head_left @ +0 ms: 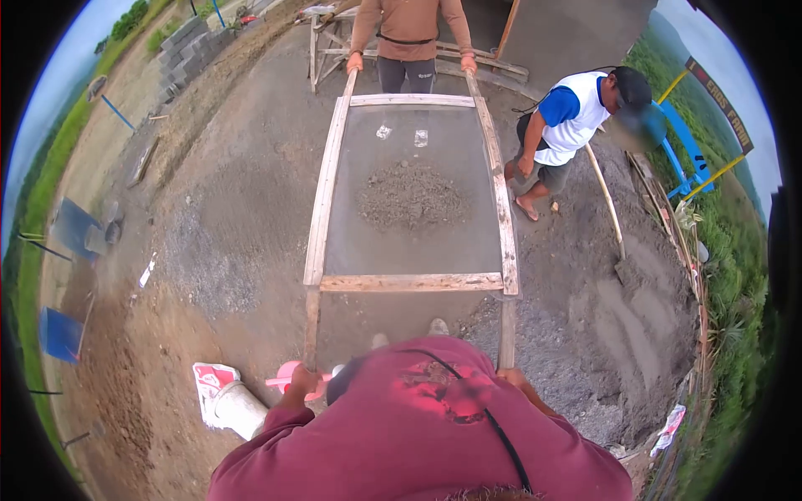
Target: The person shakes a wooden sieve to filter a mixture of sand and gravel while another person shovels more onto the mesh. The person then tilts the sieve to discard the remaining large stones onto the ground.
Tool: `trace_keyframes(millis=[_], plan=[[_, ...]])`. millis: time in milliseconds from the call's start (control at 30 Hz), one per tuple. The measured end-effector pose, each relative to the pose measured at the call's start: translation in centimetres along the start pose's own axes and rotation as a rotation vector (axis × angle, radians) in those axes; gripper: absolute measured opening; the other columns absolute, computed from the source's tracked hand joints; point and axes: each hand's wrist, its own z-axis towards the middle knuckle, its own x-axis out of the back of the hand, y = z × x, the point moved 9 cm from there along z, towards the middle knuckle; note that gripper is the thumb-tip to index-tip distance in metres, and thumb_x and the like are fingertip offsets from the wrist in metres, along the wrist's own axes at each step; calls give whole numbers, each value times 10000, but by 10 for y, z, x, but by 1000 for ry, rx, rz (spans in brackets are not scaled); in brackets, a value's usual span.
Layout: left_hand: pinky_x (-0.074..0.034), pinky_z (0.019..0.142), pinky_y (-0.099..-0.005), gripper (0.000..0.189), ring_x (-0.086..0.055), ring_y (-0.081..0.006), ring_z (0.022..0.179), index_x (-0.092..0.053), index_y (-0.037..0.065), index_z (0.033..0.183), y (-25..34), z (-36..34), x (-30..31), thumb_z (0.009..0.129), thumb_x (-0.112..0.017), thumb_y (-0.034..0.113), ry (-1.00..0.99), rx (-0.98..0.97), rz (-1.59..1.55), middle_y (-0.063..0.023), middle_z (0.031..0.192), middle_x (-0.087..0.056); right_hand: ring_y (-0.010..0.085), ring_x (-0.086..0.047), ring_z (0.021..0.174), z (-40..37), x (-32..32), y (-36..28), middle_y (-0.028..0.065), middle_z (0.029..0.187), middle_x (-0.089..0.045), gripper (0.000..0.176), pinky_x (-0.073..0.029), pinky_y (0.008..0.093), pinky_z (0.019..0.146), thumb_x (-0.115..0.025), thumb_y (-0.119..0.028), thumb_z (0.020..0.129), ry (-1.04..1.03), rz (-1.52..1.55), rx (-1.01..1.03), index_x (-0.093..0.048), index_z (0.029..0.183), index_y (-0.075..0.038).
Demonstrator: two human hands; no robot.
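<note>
A wooden-framed sand screen (411, 283) with fine mesh is stretched out in front of me, a heap of damp grey sand (409, 197) lying on its middle. My left hand (307, 382) is closed round the end of its left wooden handle (312, 330). The right handle (507, 334) ends at my right hand (513, 377), whose fingers are partly hidden but wrap round it. Across from me, a person in a brown top (409, 23) grips the two far handles. Two small pale scraps (421, 138) show near the far end of the screen.
A person in a white and blue shirt (576, 117) stands right of the screen, beside a long-handled shovel (607, 200). Sand and gravel (652, 317) cover the ground to the right. A white bucket (237, 409) and pink dipper (288, 377) are near my left hand. Concrete blocks (190, 52) are stacked far left.
</note>
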Motion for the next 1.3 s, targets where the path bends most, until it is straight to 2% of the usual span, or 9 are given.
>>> trace_keyframes(millis=[300, 400, 467, 533, 600, 700, 900, 1133, 1300], plan=[[-535, 548, -376, 212, -666, -239, 534, -696, 7, 613, 277, 78, 205, 720, -692, 189, 154, -216, 87, -120, 597, -676, 152, -652, 666, 14, -37, -293, -3, 751, -652, 194, -516, 395, 696, -675, -296, 799, -108, -125, 173, -625, 922, -153], [-541, 561, -370, 249, -669, -247, 536, -693, 13, 601, 220, 96, 163, 724, -695, 230, 123, -159, 62, -134, 587, -670, 154, -653, 661, 6, -42, -263, 2, 742, -651, 193, -522, 369, 643, -675, -296, 803, -69, -126, 146, -631, 917, -147], [-565, 766, -473, 312, -718, -441, 896, -734, -49, 824, 141, 102, 104, 720, -681, 240, 238, -152, 122, -297, 858, -710, 190, -647, 615, 22, -44, -167, 45, 752, -651, 188, -520, 375, 589, -665, -254, 807, -65, -88, 148, -642, 926, -111], [-564, 810, -461, 418, -710, -423, 975, -726, -71, 902, 55, 74, 55, 732, -772, 308, 351, -126, 214, -294, 949, -715, 252, -644, 587, 39, -36, -55, 106, 724, -640, 198, -510, 402, 504, -690, -181, 788, -108, 23, 108, -659, 900, -20], [-561, 827, -428, 530, -712, -363, 1012, -675, -61, 1121, -17, 28, 11, 719, -795, 262, -197, 52, 202, -267, 1065, -716, 256, -655, 621, 22, -30, 30, 114, 750, -656, 220, -519, 401, 554, -709, -179, 784, -93, 121, 22, -672, 895, 8], [-572, 745, -426, 439, -734, -358, 880, -684, -59, 1067, -45, -16, 26, 718, -793, 185, 140, -255, 29, -230, 936, -735, 257, -699, 732, 6, -7, 108, 136, 859, -716, 318, -525, 363, 650, -741, -191, 778, 129, -308, 95, -685, 906, 95], [-576, 704, -413, 373, -744, -345, 793, -729, -71, 914, -67, 94, 36, 751, -782, 260, -41, 20, 67, -244, 827, -730, 289, -671, 616, -29, -78, 20, 149, 751, -678, 256, -526, 392, 562, -714, -171, 806, 8, 55, 94, -683, 871, 75], [-581, 687, -425, 261, -745, -333, 700, -714, -49, 687, 215, 111, 219, 731, -603, 183, 190, -200, 93, -221, 652, -689, 177, -645, 645, -6, -104, -262, 35, 772, -651, 244, -524, 383, 621, -689, -262, 800, -47, -63, 190, -630, 991, -121], [-572, 836, -475, 348, -719, -425, 934, -730, -61, 872, 167, 139, 172, 701, -647, 231, 197, -233, 238, -303, 887, -711, 180, -653, 639, 15, -89, -214, 34, 756, -651, 240, -520, 368, 593, -678, -250, 803, -65, -47, 130, -625, 991, -111]])
